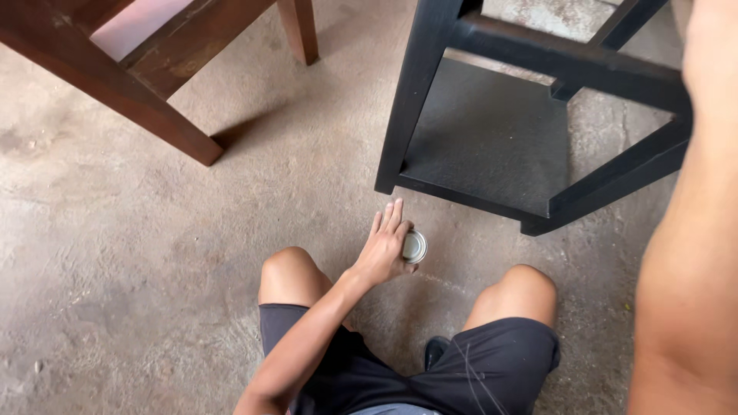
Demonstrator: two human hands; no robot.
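Note:
My left hand [384, 250] reaches down between my knees to the concrete floor [115, 253]. It grips a small round silver metal can [416, 247] from the side, with the thumb under it and the fingers stretched forward past it. The can stands on the floor just in front of the black frame's near corner leg [400, 115]. My right forearm [692, 230] rises along the right edge of the view, and its hand is out of the picture at the top.
A black wooden stool frame [553, 69] with a low shelf stands ahead on the right. Brown wooden furniture legs [154, 107] cross the upper left. My bare knees [286, 269] and dark shorts [492, 369] fill the bottom.

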